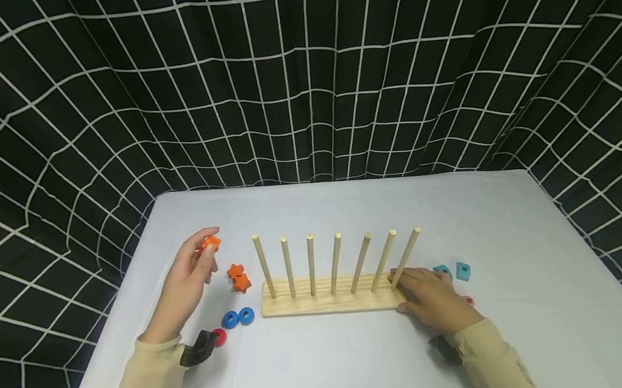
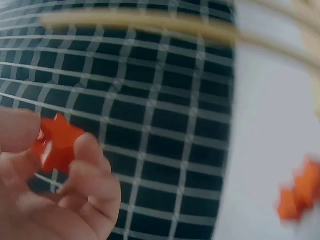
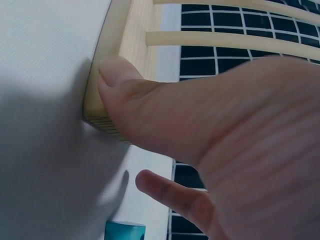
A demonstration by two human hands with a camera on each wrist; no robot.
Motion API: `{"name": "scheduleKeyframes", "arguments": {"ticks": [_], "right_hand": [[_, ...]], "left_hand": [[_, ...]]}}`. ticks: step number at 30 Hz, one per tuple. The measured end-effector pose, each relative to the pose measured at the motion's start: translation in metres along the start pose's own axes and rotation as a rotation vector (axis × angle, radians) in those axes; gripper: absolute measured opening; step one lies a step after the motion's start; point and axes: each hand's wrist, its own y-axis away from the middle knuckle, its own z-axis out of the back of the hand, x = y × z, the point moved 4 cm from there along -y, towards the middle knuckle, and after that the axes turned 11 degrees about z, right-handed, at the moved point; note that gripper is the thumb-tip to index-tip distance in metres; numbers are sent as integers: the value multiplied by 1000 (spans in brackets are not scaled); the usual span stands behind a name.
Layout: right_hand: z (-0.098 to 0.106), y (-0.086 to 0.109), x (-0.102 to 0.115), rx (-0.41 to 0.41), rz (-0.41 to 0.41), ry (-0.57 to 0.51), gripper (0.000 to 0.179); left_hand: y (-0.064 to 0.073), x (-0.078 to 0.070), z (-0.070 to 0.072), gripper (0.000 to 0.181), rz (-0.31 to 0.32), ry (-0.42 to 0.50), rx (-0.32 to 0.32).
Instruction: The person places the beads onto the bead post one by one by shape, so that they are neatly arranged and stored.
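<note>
Head cam: L forearm (image 1: 149, 385) extends fwd along left edge of table (image 1: 335, 368); R forearm (image 1: 496, 358) angles in from near edge, dark mark on sleeve too small to read. L hand (image 1: 184, 286) pinches an orange star (image 1: 210, 244) toward table's far-left corner; loose stars (image 1: 241, 282) lie just right of it, blue rings (image 1: 232, 325) nearer. R hand (image 1: 436, 298) grips right end of pegboard (image 1: 322, 303), mid-table; teal blocks (image 1: 463, 271) sit toward right edge.

L wrist cam: digits parted only by held star; loose stars blurred.

R wrist cam: thumb on pegboard's near side, 1 finger extended clear; teal block nr bottom.
</note>
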Motion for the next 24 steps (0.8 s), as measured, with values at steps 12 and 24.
{"name": "scheduleKeyframes", "arguments": {"ticks": [12, 24], "right_hand": [[1, 0, 4, -2, -36, 8, 53], [-5, 3, 3, -43, -6, 29, 54]], "left_hand": [[11, -59, 0, 36, 21, 341, 89], [10, -93, -14, 45, -95, 19, 39]]}}
